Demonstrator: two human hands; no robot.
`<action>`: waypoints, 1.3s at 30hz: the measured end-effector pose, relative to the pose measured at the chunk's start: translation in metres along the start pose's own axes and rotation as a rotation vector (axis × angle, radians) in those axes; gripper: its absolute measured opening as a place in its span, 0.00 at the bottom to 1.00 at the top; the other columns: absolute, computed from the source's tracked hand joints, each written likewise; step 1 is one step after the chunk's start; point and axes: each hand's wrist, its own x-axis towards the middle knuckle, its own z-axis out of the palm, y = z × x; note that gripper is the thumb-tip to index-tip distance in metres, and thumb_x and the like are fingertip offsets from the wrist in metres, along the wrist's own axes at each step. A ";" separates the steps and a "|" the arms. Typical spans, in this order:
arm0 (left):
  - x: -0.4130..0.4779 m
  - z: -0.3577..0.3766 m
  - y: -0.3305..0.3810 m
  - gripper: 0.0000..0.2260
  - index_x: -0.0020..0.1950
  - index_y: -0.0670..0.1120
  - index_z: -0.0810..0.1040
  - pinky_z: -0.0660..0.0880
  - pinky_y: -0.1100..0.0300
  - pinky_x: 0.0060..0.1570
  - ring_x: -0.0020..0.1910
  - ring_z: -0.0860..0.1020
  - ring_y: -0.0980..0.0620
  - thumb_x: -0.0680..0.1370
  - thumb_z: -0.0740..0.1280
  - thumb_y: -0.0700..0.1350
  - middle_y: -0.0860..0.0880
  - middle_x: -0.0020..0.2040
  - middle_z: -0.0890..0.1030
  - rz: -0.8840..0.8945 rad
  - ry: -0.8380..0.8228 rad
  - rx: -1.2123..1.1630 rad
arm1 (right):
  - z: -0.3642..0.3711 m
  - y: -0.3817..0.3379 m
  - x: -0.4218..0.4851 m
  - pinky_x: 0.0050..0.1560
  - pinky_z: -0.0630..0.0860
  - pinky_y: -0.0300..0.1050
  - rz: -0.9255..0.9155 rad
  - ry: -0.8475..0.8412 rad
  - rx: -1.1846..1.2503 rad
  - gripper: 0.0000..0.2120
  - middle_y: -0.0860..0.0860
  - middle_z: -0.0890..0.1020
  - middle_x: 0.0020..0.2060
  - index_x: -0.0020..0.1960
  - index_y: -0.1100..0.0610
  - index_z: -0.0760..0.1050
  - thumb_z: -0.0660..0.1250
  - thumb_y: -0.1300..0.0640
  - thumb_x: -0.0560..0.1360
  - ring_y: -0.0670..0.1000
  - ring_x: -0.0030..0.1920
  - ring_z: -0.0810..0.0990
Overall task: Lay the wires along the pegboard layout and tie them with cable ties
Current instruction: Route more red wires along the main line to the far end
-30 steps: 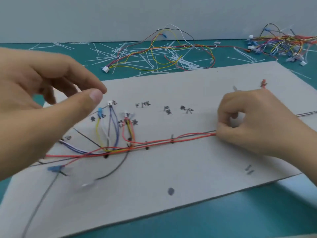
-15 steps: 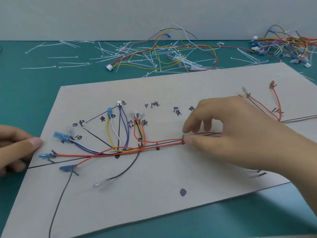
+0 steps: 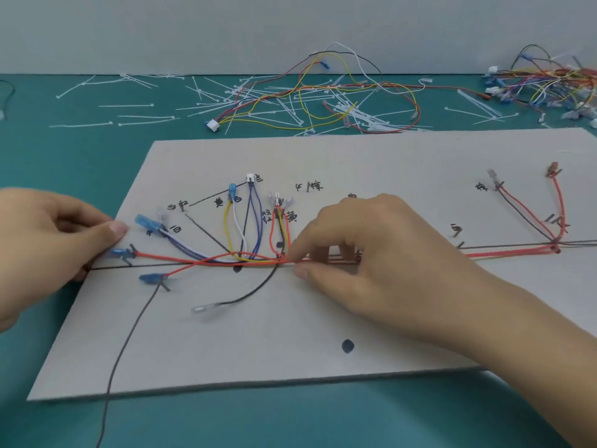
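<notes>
Pinched between thumb and forefinger of the right hand (image 3: 371, 247), the wire bundle (image 3: 258, 260) lies along the trunk line of the layout board (image 3: 290, 350); the left hand (image 3: 42, 244) grips its edge. A light, even pinch should gather stray strands before tying.

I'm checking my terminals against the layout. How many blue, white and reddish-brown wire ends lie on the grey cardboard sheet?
Blue sleeved terminals: 4
White plastic plug: 1
Reddish-brown terminal: 1
Total: 6
</notes>
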 end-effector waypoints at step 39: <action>-0.021 0.010 0.049 0.13 0.50 0.64 0.86 0.59 0.73 0.24 0.25 0.71 0.57 0.70 0.77 0.68 0.56 0.37 0.78 0.655 -0.347 0.252 | -0.010 -0.007 0.015 0.39 0.74 0.44 0.194 0.026 -0.082 0.09 0.44 0.77 0.34 0.45 0.47 0.76 0.66 0.60 0.69 0.43 0.37 0.75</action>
